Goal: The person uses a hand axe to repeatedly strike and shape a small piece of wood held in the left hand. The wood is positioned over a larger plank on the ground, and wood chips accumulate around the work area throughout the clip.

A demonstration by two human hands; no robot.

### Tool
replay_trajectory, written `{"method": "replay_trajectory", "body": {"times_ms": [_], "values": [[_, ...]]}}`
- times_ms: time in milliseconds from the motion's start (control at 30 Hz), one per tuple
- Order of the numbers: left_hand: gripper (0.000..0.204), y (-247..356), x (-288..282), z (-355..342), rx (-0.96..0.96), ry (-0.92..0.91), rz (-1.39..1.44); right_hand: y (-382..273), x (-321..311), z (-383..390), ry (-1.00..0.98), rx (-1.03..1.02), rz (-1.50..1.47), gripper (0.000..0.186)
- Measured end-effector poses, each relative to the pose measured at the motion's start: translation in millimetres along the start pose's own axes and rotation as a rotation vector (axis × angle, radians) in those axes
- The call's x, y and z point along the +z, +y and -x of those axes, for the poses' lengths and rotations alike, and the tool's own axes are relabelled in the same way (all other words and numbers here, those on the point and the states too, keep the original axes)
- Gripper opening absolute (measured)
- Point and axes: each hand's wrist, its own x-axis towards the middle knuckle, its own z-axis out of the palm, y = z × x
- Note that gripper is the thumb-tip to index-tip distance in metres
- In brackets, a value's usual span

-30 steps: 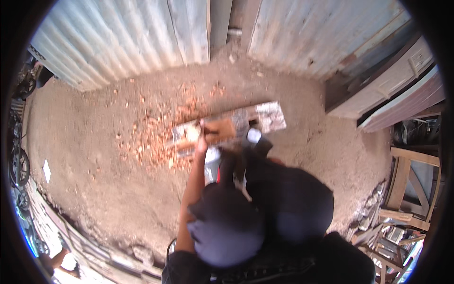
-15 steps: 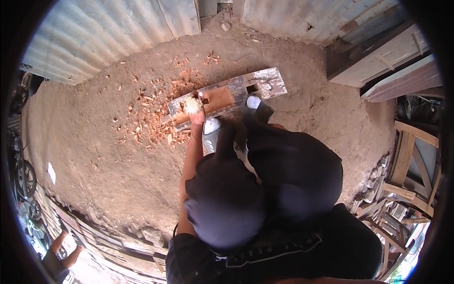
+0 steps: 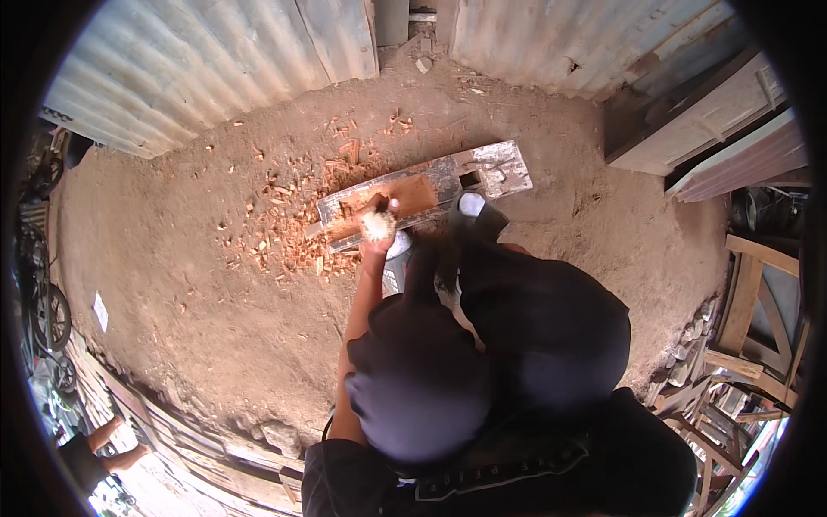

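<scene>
A flat reddish-brown wood piece [image 3: 412, 195] lies on a grey weathered plank [image 3: 493, 164] set on the dirt ground. My left hand [image 3: 377, 226] reaches out along a bare forearm and grips the near left end of that brown piece, looking pale in the sun. My dark cap and knees block the middle of the view. My right hand is hidden behind them.
Reddish wood chips [image 3: 284, 228] litter the dirt left of the plank. My white shoes [image 3: 470, 204] stand by the plank. Corrugated metal sheets [image 3: 215, 69] wall the far side. Wooden frames [image 3: 749, 302] stand at right. Another person's arms [image 3: 112, 439] show at lower left, near wheels [image 3: 47, 314].
My left hand stays on the brown wood piece and has shifted slightly right along it. The whole scene has slid as my head moved.
</scene>
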Motion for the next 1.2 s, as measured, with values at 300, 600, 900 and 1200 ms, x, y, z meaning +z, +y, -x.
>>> {"method": "replay_trajectory", "body": {"times_ms": [300,600,900,1200], "values": [[0.035,46.6,74.4,-20.0,-0.100,-0.382,0.116,-0.7,-9.9,2.0,0.023,0.036,0.008,0.019],[0.019,53.9,66.7,-14.3,-0.602,-0.382,0.935,5.6,-4.9,3.8,0.037,0.005,0.003,0.017],[0.006,15.6,68.5,-3.6,-0.247,-0.402,0.164,-3.7,-24.3,6.7,0.058,0.041,0.028,0.016],[0.016,56.2,78.7,8.2,-0.645,-0.496,0.914,-5.2,40.6,4.0,0.131,-0.076,-0.007,0.011]]}}
